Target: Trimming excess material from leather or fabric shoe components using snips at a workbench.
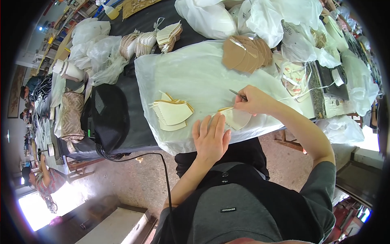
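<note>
My left hand (211, 137) lies flat with its fingers stretched out, the fingertips at the edge of a cream fan-shaped cut piece (237, 118) with a tan edge. My right hand (255, 101) is closed around a slim, dark, pointed tool (237, 94) whose tip sticks out to the upper left. Its lower fingers touch the top of that same piece. To the left, a loose pile of similar cream pieces (174, 114) rests on the white plastic sheeting (195, 77). The exact kind of tool cannot be made out.
A fanned stack of brown cut pieces (243, 55) lies at the far side. Tied bundles of pieces (168, 36) stand behind on the dark table. Plastic bags (260, 20) crowd the back. At left are a black mesh-covered object (109, 118) and a hanging black cable (165, 171).
</note>
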Motion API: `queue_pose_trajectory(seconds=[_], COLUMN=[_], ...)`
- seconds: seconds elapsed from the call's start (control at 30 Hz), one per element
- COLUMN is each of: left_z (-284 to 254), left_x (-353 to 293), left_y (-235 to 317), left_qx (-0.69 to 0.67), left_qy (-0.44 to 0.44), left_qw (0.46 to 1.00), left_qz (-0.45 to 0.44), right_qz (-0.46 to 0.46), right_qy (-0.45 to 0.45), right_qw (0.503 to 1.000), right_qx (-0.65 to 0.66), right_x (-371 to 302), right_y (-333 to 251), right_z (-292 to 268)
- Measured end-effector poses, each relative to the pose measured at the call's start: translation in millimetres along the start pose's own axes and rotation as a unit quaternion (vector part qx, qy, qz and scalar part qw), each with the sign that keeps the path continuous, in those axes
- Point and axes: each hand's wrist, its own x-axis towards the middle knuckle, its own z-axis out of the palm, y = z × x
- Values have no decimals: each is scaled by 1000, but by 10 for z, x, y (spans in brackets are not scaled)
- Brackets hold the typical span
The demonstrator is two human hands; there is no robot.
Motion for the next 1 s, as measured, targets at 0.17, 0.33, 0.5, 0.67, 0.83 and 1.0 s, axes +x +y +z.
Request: queue_pose_trajectory(seconds=[0.17,0.33,0.5,0.67,0.83,1.0], left_z=[-14,-42,-120,56,77,60], left_x=[89,141,259,298,261,269], left_y=[91,110,165,179,104,112], left_qx=[25,32,39,-36,-30,-17], left_qy=[-20,-36,-34,-41,-27,-26], left_qw=[999,998,998,999,999,999], left_qz=[-31,-34,-23,-3,37,37], right_qz=[-21,-42,-76,-86,-7,-26], right_qy=[-3,-8,39,65,10,-1], right_qw=[1000,999,995,992,1000,1000], right_qx=[7,-8,-56,-61,14,-8], right_x=[-21,-27,-2,-43,-130,-139], right_y=[38,88,144,147,128,193], right_z=[-7,-11,95,215,-111,-102])
